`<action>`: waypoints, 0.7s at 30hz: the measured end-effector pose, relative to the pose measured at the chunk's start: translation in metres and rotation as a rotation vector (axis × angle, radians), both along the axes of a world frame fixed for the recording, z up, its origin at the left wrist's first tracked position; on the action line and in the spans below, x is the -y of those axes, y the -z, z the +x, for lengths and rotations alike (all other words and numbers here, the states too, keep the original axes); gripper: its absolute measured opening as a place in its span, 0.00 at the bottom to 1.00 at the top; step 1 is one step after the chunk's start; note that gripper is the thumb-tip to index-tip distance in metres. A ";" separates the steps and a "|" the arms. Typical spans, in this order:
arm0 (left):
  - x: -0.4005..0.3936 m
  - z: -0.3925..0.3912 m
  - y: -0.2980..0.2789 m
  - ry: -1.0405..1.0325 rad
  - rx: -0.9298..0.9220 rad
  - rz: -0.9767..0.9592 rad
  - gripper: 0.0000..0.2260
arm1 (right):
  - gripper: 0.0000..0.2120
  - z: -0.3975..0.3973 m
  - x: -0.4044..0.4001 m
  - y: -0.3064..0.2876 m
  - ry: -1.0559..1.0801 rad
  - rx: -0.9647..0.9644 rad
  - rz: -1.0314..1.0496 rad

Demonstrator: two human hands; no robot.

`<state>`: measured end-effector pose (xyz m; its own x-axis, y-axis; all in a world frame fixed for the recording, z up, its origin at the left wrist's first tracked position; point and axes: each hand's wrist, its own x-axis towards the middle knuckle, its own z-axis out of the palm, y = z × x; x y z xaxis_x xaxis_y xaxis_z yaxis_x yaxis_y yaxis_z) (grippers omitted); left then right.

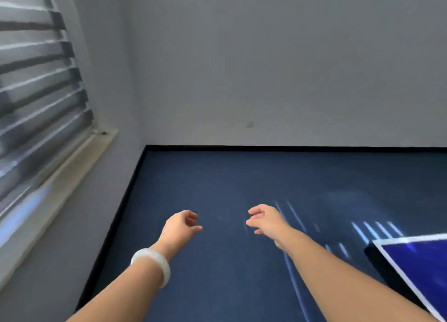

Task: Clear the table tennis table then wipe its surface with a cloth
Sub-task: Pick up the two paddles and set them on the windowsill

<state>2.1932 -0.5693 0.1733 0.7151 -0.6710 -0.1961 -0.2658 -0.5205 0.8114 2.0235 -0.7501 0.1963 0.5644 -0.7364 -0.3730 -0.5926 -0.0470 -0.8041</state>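
One dark blue floor mat [242, 181] fills the corner under the window [36, 79]. One corner of the table [420, 256], bright blue with a white edge line, shows at lower right; I judge it heavy, rigid and smooth, best wiped flat-handed. No cloth or loose items are visible. Two hands hover over the mat: the left hand [180, 226] loosely curled, empty, one white bangle [154, 265] at its wrist; the right hand [264, 219] half-spread, empty.

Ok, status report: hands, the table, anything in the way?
Left hand and right hand both empty, fingers loosely curled, no cloth. Only a corner of the bright blue white-edged table tennis table visible, lower right. Nothing blocking; image blurred.
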 end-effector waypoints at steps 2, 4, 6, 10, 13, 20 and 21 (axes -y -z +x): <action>0.047 -0.025 -0.006 0.133 0.023 -0.003 0.10 | 0.14 -0.045 0.027 -0.003 0.131 0.008 0.004; 0.091 -0.048 -0.013 0.263 0.045 -0.006 0.10 | 0.14 -0.088 0.046 -0.008 0.259 0.011 -0.002; 0.130 -0.073 -0.020 0.395 0.068 -0.003 0.10 | 0.14 -0.131 0.057 -0.009 0.375 -0.001 -0.012; 0.185 -0.125 -0.025 0.660 0.113 -0.007 0.11 | 0.12 -0.213 0.053 -0.009 0.563 -0.098 -0.051; 0.213 -0.163 -0.027 0.863 0.167 -0.009 0.11 | 0.10 -0.266 0.036 -0.016 0.734 -0.160 -0.063; 0.239 -0.251 -0.027 1.174 0.114 -0.028 0.09 | 0.13 -0.356 -0.032 -0.022 1.079 -0.251 -0.135; 0.239 -0.266 -0.025 1.214 0.105 -0.029 0.08 | 0.13 -0.367 -0.043 -0.022 1.129 -0.241 -0.128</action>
<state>1.9275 -0.8084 0.1987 -0.3685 -0.9176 -0.1489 -0.6323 0.1299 0.7638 1.6567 -0.7067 0.2187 -0.5126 -0.8158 -0.2679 -0.4863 0.5330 -0.6924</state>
